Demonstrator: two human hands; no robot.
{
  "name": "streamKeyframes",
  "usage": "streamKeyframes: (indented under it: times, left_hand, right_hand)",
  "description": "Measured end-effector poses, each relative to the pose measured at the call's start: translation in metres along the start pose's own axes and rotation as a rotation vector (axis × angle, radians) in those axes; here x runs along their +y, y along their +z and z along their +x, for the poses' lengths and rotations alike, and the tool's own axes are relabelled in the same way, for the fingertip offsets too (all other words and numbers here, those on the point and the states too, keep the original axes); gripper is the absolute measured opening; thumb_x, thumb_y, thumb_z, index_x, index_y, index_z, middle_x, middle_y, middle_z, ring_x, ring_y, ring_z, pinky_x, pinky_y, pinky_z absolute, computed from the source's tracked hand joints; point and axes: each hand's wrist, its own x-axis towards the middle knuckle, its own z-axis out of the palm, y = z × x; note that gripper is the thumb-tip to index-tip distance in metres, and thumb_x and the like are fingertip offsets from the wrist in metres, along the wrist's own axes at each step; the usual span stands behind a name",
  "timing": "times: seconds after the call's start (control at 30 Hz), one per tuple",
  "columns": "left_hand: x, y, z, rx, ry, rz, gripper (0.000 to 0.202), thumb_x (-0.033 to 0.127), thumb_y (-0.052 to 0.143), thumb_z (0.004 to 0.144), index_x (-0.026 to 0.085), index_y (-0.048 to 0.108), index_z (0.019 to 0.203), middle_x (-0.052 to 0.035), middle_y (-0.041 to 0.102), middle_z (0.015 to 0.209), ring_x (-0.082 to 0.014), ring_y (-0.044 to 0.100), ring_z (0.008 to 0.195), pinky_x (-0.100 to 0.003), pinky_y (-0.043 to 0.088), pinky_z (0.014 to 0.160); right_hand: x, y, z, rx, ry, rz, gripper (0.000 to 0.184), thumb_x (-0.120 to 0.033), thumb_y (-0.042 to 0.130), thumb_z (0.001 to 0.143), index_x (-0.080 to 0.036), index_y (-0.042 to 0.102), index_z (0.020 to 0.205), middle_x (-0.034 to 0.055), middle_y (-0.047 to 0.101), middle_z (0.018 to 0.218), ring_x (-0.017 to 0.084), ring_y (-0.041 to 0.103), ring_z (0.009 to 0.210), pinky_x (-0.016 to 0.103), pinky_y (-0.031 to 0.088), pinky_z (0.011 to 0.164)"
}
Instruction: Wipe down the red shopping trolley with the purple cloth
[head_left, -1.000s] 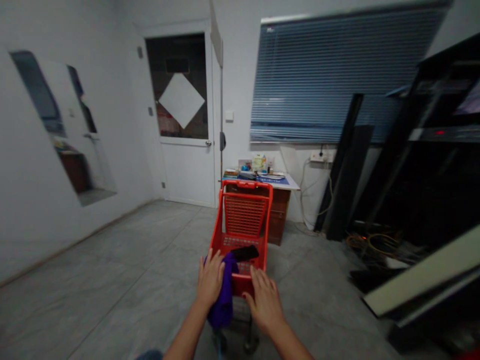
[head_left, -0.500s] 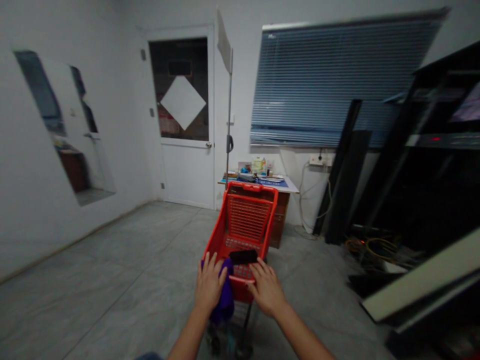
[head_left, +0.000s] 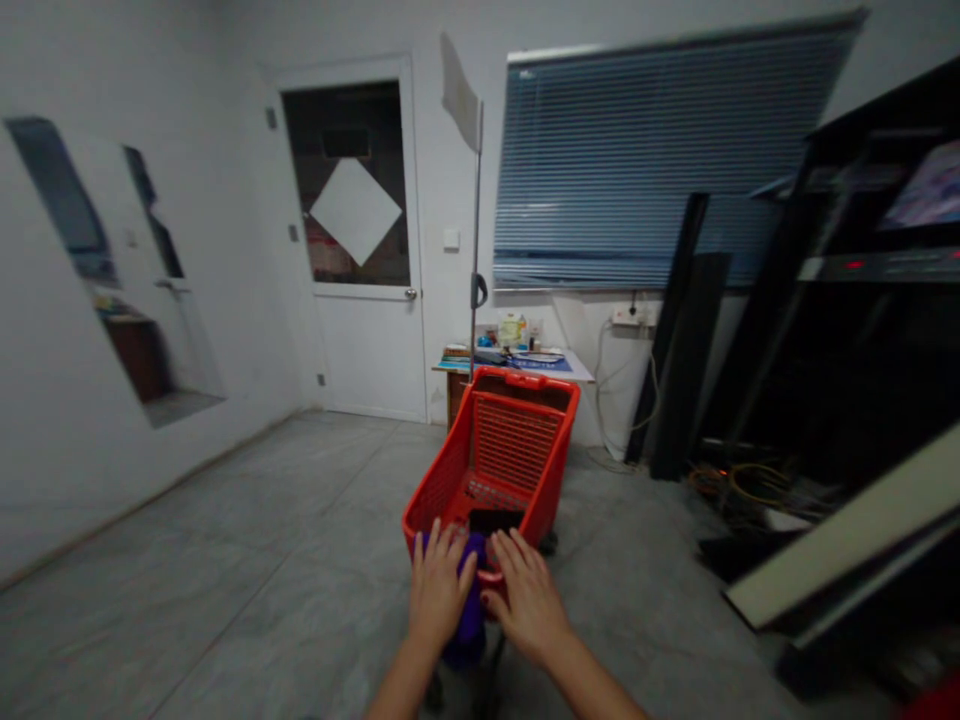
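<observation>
A red toy-size shopping cart (head_left: 517,430) stands before me, with a slatted far panel and a tall pole (head_left: 477,210) bearing a pale flag (head_left: 460,98). My left hand (head_left: 441,580) lies on the near edge over a purple cloth (head_left: 469,625), its fingers stretched out and spread. The cloth hangs down the cart's near side. My right hand (head_left: 531,590) rests on the same edge to the right, fingers extended, thumb toward the cloth. A black object (head_left: 495,520) in the basket is partly hidden by my hands.
Beyond the cart, a small desk (head_left: 577,368) holds papers and bottles. A white door (head_left: 371,350) stands back left, and a mirror (head_left: 169,330) is on the left wall. Black panels (head_left: 690,360), cables (head_left: 757,490) and a pale board (head_left: 847,540) crowd the right side.
The cart's far end and pole have swung right against the desk and door. Both hands remain on the near edge and now cover more of the black object.
</observation>
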Motion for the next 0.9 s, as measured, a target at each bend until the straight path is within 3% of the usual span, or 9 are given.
streamKeyframes:
  times: [0.2,0.3,0.43,0.5,0.57,0.77,0.83,0.9]
  left_hand:
    - [-0.049,-0.009,0.021,0.008,-0.077,0.01,0.038,0.037,0.042,0.097,0.024,0.063,0.126,-0.0072,0.054,0.144,-0.0313,0.034,0.143,-0.058,0.029,0.114]
    - [-0.038,-0.002,0.016,0.011,-0.107,-0.005,0.04,0.035,0.038,0.099,0.022,0.063,0.126,-0.0082,0.059,0.138,-0.0305,0.039,0.14,-0.059,0.028,0.115]
    - [-0.002,0.006,0.003,-0.032,-0.024,-0.064,0.038,0.036,0.038,0.099,0.025,0.062,0.127,-0.0051,0.063,0.133,-0.0279,0.042,0.138,-0.059,0.024,0.117]
    - [0.005,0.006,0.002,-0.059,0.021,-0.088,0.038,0.037,0.04,0.099,0.028,0.061,0.129,-0.0037,0.063,0.134,-0.0271,0.041,0.138,-0.058,0.023,0.118]
    - [-0.004,0.003,0.007,-0.071,0.048,-0.091,0.038,0.04,0.041,0.098,0.029,0.06,0.13,-0.0038,0.062,0.135,-0.0274,0.04,0.14,-0.058,0.022,0.118]
    - [-0.061,-0.007,0.033,-0.115,-0.003,-0.038,0.039,0.044,0.042,0.098,0.026,0.063,0.125,-0.0058,0.055,0.144,-0.0308,0.035,0.142,-0.059,0.026,0.115]
    - [-0.062,-0.007,0.033,-0.117,-0.011,-0.032,0.039,0.043,0.041,0.098,0.025,0.063,0.126,-0.0063,0.058,0.14,-0.0295,0.038,0.141,-0.058,0.027,0.115]
    - [-0.049,-0.005,0.027,-0.105,-0.001,-0.04,0.038,0.04,0.039,0.099,0.025,0.062,0.126,-0.0061,0.062,0.135,-0.0276,0.04,0.14,-0.057,0.026,0.116]
  right_hand:
    - [0.014,-0.009,-0.006,0.024,-0.028,-0.027,0.064,-0.051,0.039,0.097,-0.027,0.021,0.154,0.0017,0.018,0.161,0.021,0.016,0.149,0.044,0.018,0.121]
    - [0.016,-0.009,-0.002,0.021,-0.025,-0.029,0.063,-0.053,0.038,0.098,-0.027,0.023,0.154,0.0019,0.015,0.162,0.021,0.013,0.149,0.044,0.018,0.121]
    - [0.014,-0.003,0.001,0.048,-0.024,-0.017,0.065,-0.053,0.041,0.097,-0.026,0.023,0.154,0.0035,0.016,0.162,0.022,0.013,0.149,0.045,0.021,0.12]
    - [0.015,-0.001,-0.001,0.058,-0.024,-0.022,0.066,-0.052,0.043,0.096,-0.026,0.024,0.154,0.0035,0.016,0.161,0.022,0.013,0.149,0.045,0.021,0.12]
    - [0.016,-0.001,-0.004,0.055,-0.022,-0.031,0.066,-0.051,0.044,0.096,-0.026,0.024,0.154,0.0029,0.016,0.162,0.022,0.013,0.149,0.045,0.02,0.12]
    - [0.018,-0.006,-0.004,0.053,-0.05,-0.039,0.063,-0.055,0.039,0.097,-0.026,0.029,0.152,0.0023,0.022,0.161,0.021,0.017,0.149,0.044,0.018,0.121]
    - [0.021,-0.01,0.004,0.058,-0.03,-0.048,0.062,-0.054,0.038,0.097,-0.025,0.031,0.152,0.0033,0.025,0.16,0.021,0.02,0.148,0.044,0.019,0.121]
    - [0.026,-0.012,0.013,0.078,0.013,-0.06,0.062,-0.052,0.037,0.098,-0.022,0.03,0.152,0.005,0.026,0.159,0.021,0.02,0.148,0.044,0.02,0.12]
